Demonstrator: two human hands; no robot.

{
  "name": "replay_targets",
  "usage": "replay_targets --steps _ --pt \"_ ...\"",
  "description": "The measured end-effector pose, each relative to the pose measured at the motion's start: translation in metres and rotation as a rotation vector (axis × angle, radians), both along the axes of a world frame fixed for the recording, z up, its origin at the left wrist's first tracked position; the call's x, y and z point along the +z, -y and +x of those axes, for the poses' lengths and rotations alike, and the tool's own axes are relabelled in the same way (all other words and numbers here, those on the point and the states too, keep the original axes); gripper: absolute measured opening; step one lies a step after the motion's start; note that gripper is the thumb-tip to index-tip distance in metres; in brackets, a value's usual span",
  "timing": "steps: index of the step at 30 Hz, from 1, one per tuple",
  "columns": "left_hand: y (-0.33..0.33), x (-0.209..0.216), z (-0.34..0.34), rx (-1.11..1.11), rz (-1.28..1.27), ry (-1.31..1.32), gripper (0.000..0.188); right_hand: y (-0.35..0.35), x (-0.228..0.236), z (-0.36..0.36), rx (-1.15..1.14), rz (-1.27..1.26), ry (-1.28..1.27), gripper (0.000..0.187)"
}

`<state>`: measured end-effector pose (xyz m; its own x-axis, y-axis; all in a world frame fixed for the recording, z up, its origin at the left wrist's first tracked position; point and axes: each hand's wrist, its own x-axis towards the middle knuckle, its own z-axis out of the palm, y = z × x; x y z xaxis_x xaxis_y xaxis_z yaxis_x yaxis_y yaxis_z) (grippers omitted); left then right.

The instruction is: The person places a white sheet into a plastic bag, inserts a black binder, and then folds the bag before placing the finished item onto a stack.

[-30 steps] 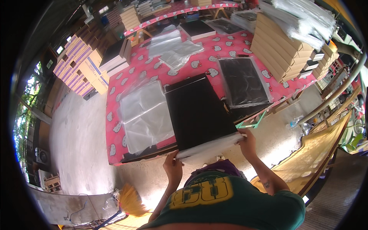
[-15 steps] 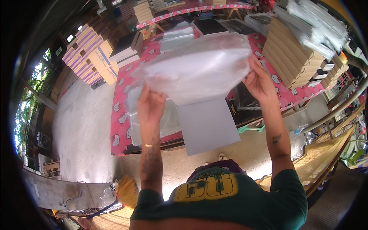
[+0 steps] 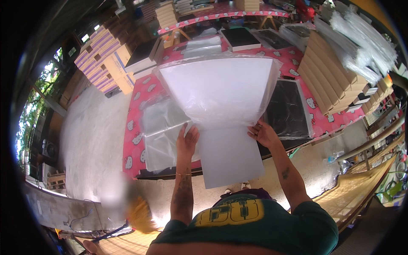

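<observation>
A clear plastic bag [image 3: 265, 91] lies spread in front of me around a broad white panel [image 3: 219, 87]. From the bag's near end a pale grey board [image 3: 231, 157] sticks out past the table edge; I cannot tell whether it joins the white panel. My left hand [image 3: 187, 139] is closed at the bag's near left edge, beside the grey board. At the near right edge my right hand [image 3: 263, 134] pinches the film with curled fingers. Flat clear bags [image 3: 161, 136] lie left of my left hand. Beyond my right hand is a black panel in clear film [image 3: 289, 108].
The table wears a pink patterned cover [image 3: 140, 112]. Folded brown cartons [image 3: 329, 74] stand at the right, with bundled clear film [image 3: 361, 38] above them. Boxes [image 3: 104, 59] are stacked at the left. A black panel with white sides [image 3: 240, 38] lies at the back. A broom [image 3: 142, 214] is low left.
Both hands have come nearer to me and closer together, down along the bag's sides. The bag, raised and billowing before, now lies flatter around the white panel.
</observation>
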<state>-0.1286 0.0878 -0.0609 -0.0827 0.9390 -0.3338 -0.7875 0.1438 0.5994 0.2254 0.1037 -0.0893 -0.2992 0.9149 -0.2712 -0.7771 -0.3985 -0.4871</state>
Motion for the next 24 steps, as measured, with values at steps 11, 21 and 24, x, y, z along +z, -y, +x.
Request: replay_targets --steps 11,21,24 --pt "-0.052 0.034 0.01 0.016 0.238 0.293 0.02 -0.025 0.012 -0.015 -0.136 0.147 0.02 0.011" --pt "-0.035 -0.022 -0.006 0.061 -0.04 -0.315 0.023 -0.02 -0.015 -0.005 -0.147 0.086 0.199 0.015" --pt "-0.057 0.016 0.021 -0.01 0.418 -0.737 0.032 -0.022 -0.026 -0.008 -0.143 0.169 0.339 0.016"
